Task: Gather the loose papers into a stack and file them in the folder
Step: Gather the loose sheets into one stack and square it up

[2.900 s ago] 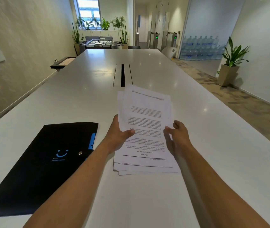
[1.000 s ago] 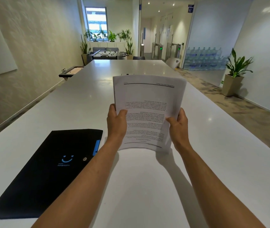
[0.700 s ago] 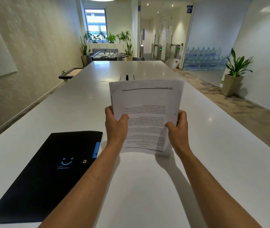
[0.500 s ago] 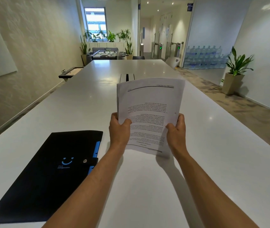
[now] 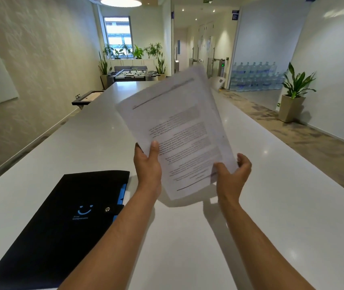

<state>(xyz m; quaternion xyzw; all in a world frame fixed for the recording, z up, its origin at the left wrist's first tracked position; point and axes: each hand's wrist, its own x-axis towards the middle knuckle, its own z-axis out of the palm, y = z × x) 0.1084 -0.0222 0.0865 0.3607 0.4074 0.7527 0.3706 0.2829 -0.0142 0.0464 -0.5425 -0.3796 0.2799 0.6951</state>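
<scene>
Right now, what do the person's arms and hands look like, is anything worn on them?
Both forearms are bare: no sleeves show. The left hand and right hand wear no gloves, and no rings, watch or wristband can be seen.

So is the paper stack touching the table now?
Apart. Head view: the paper stack is lifted and tilted, its shadow showing on the table beneath.

Paper stack (image 5: 179, 130) was motion-blurred, esp. far edge; print too smeared to read, sheet count unclear. Left hand (image 5: 148, 164) fingers hidden behind the stack, only thumb showed. Right hand (image 5: 233, 176) partly covered by the stack's corner; grip vs. loose cradle couldn't be told. Folder (image 5: 62, 222) cut off at bottom-left edge, forearm overlapped its right side; small logo text illegible.
</scene>
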